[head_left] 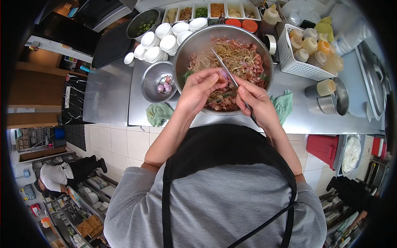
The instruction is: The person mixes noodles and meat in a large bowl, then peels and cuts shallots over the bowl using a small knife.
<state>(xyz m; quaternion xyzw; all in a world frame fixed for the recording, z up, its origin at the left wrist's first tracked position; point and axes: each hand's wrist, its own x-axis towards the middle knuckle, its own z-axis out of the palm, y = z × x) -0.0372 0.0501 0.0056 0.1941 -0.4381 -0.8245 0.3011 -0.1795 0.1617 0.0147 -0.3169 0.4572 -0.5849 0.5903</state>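
Note:
Over a large metal bowl (180, 56), my left hand (197, 89) pinches a small purple shallot (223, 75) between thumb and fingertips. My right hand (257, 100) is closed round the handle of a knife (223, 65), its blade pointing up and left beside the shallot. The fingers partly cover the shallot. Brownish-red skins and stringy root ends (240, 51) fill much of the bowl below both hands. To the left, a smaller metal bowl (149, 82) holds several peeled shallots (167, 87).
Stacked white cups (168, 43) stand behind the small bowl. Green cloths (159, 114) lie either side of the large bowl. At right are a white basket (306, 68) of sauce bottles and a metal pot (342, 99). A co-worker (58, 175) bends at shelves, far left.

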